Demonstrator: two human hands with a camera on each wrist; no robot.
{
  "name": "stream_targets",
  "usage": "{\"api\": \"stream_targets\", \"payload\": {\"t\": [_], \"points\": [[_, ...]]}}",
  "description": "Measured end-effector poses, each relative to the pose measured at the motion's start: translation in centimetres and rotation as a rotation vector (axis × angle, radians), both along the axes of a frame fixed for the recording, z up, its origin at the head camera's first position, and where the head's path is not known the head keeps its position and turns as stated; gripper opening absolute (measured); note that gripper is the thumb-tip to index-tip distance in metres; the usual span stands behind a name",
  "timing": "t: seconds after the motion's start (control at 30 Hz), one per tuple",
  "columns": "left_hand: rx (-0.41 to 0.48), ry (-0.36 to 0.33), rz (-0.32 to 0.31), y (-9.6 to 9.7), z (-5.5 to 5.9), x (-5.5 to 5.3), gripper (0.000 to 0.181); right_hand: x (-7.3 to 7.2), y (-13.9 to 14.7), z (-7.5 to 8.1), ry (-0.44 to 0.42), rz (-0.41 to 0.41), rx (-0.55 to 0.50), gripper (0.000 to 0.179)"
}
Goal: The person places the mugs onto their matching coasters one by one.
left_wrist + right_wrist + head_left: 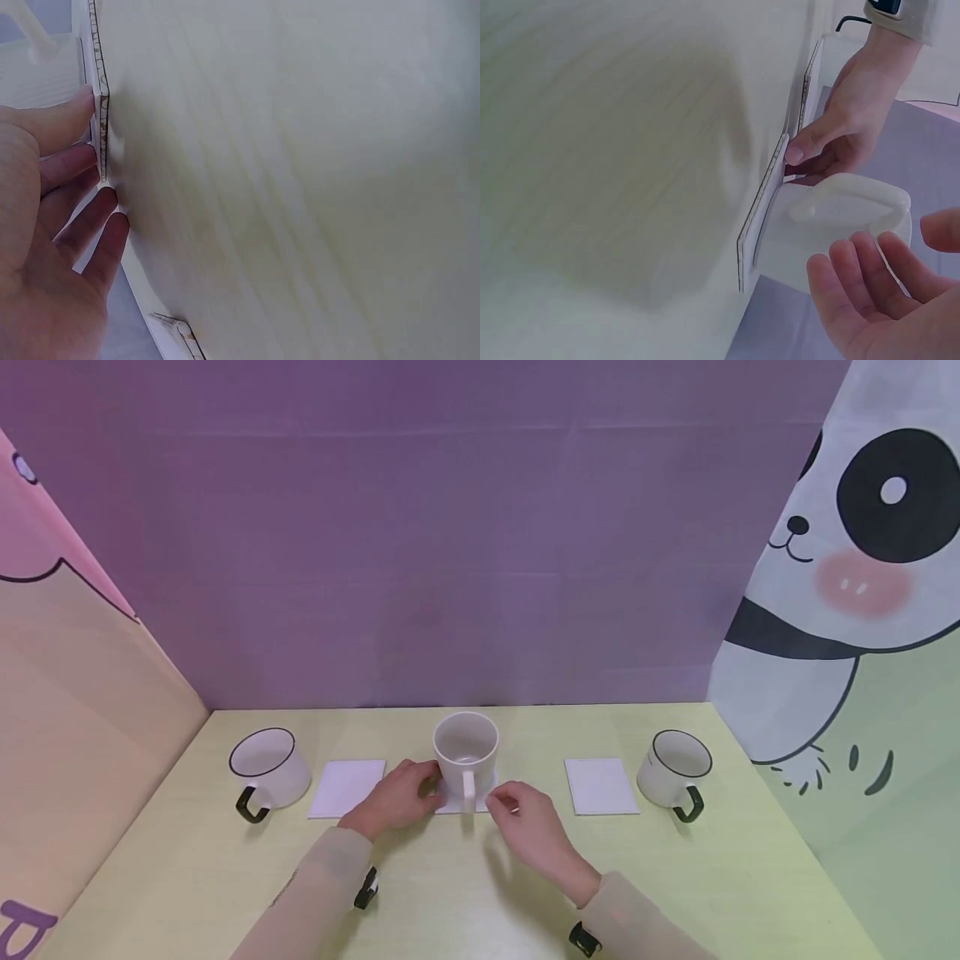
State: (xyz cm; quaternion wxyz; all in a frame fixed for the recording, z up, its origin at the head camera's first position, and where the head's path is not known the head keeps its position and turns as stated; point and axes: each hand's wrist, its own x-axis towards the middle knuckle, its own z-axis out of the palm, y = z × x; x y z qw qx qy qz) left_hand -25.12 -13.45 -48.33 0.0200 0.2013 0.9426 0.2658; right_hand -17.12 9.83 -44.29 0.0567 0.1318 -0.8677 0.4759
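A plain white mug (466,745) stands upright on the middle white square coaster (763,214), its handle facing the near side. My left hand (401,797) is at the coaster's left side, beside the mug. In the left wrist view its thumb (67,120) presses the coaster's near corner, with the fingers bent around the left edge. My right hand (528,831) hovers by the coaster's right front corner, fingers loosely curled and nothing between them. The right wrist view shows those fingers (855,274) apart from the mug handle (855,196).
Two more white square coasters lie on the table, one left (345,789) and one right (602,787). Outside them stand two black-rimmed white mugs with black handles, one left (281,777) and one right (667,781). A purple backdrop (465,543) rises behind the table.
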Motion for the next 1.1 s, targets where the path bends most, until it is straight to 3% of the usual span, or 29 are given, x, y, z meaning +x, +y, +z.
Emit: {"api": "stream_targets", "payload": {"t": [0.43, 1.1], "points": [[-0.014, -0.016, -0.002, 0.2, 0.1, -0.1, 0.042, 0.5, 1.8, -0.1, 0.027, -0.024, 0.06, 0.01], [0.0, -0.03, 0.002, 0.0, 0.4, 0.1, 0.043, 0.6, 5.3, 1.3, 0.042, -0.138, -0.003, 0.011]]}}
